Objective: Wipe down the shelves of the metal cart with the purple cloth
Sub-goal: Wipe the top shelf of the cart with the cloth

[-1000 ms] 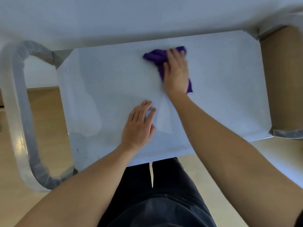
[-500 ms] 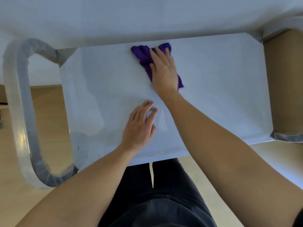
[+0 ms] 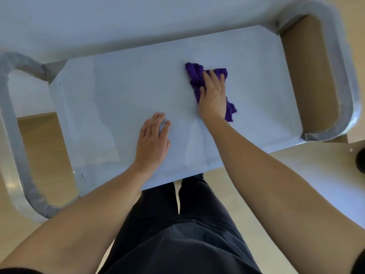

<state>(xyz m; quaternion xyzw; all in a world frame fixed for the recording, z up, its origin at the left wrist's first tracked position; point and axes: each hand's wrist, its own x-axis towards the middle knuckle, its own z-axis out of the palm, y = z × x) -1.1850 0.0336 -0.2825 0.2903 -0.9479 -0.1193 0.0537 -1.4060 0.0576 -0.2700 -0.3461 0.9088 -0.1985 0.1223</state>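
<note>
The metal cart's top shelf (image 3: 122,91) fills the middle of the view, pale grey and flat. A crumpled purple cloth (image 3: 195,76) lies on it right of centre. My right hand (image 3: 214,95) presses flat on the cloth with straight fingers, covering its middle; cloth shows past the fingertips and beside the wrist. My left hand (image 3: 154,141) rests palm down on the bare shelf near the front edge, fingers straight and together.
Looped metal handles stand at both ends of the cart, the left handle (image 3: 13,135) and the right handle (image 3: 343,80). A white wall is behind the cart. Light wooden floor (image 3: 43,147) and my dark trousers lie below. A dark round object (image 3: 361,159) sits at the right edge.
My right hand slid the cloth left toward the back edge, then back right and a little nearer me. The view shifted, showing the right handle. My left hand stayed in place.
</note>
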